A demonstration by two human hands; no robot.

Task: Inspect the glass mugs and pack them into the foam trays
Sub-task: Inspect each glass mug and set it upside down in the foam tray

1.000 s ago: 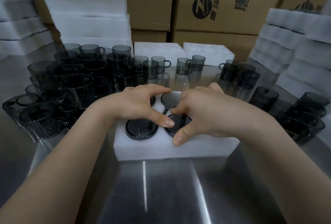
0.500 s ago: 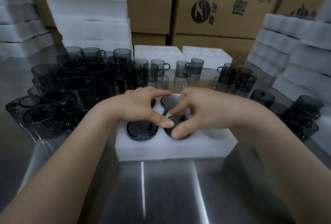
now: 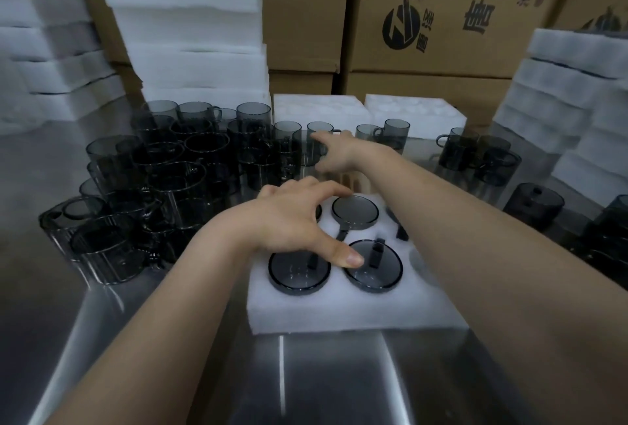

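Glass-handling caution: holding the right hand outstretched and empty (index near a rim) among upright glass mugs beyond the foam tray, while pressing the thumb of the spread left hand on a packed mug, risking toppling or chipping crowded neighbours in grasping.

Bare left hand, bare right hand, both forearms uncovered to the frame edge, short rounded thumbnail

A single head-worn wide-angle camera looks forward and down, close over the steel table, facing stacked cardboard boxes.
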